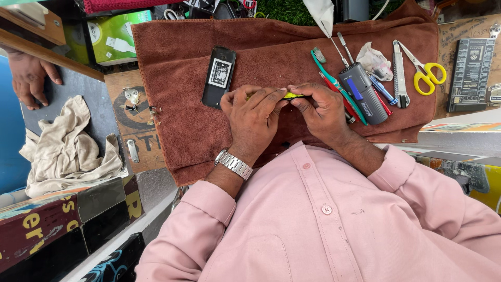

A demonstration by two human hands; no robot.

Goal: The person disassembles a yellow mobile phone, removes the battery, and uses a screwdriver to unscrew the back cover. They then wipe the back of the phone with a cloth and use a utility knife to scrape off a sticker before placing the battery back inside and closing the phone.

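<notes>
My left hand (253,115), with a metal watch on its wrist, and my right hand (321,107) meet over a brown towel (180,68). Both pinch one small yellow-green object (291,95), mostly hidden by my fingers; what it is I cannot tell. A black phone part with a white square label (219,75) lies on the towel just left of my left hand. A dark grey cylindrical device with a blue strip (362,93) lies just right of my right hand.
On the towel's right part lie a green toothbrush (334,83), pens, a tool and yellow-handled scissors (428,73). A black board (471,73) sits far right. A beige cloth (65,149) lies at left. Another person's hand (28,75) rests at the far left. A green box (117,36) stands behind.
</notes>
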